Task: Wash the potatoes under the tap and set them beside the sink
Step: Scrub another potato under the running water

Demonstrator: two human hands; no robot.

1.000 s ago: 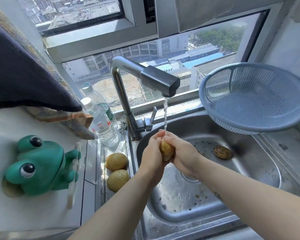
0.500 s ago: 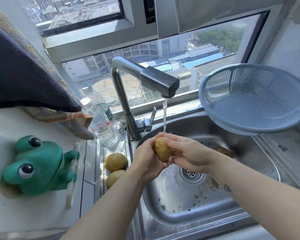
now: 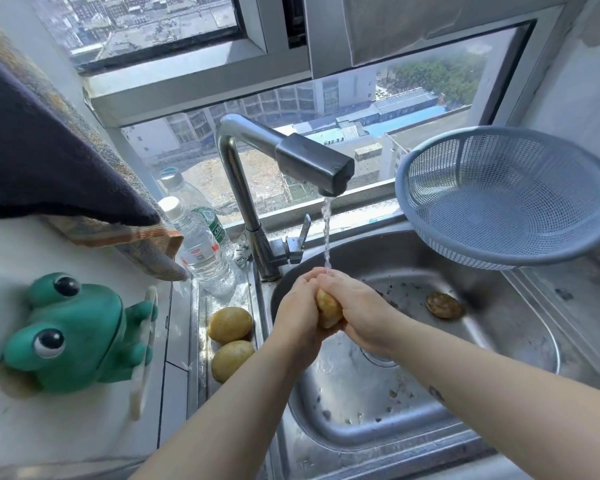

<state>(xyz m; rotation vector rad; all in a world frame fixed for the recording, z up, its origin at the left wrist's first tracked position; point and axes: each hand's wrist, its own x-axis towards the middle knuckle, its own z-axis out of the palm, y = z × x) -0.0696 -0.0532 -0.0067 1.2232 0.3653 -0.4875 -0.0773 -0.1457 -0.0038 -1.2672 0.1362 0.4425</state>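
Observation:
A yellow-brown potato (image 3: 328, 308) is held between both my hands under the water running from the tap (image 3: 314, 164). My left hand (image 3: 297, 311) grips it from the left and my right hand (image 3: 361, 311) wraps it from the right; the fingertips meet above it where the stream lands. Two more potatoes (image 3: 230, 323) (image 3: 232, 360) lie on the steel ledge left of the sink (image 3: 499, 341). A dark round object (image 3: 444, 305) lies in the basin at the back right; it is too unclear to name.
A blue plastic colander (image 3: 506, 195) rests on the sink's right rim. Two water bottles (image 3: 201, 251) stand left of the tap base. A green frog figure (image 3: 73, 334) sits on the white counter at left. A dark towel (image 3: 49, 161) hangs above it.
Both hands have closed further round the potato and turned it; half a second ago it showed more openly between them. The drain is now covered by my right wrist.

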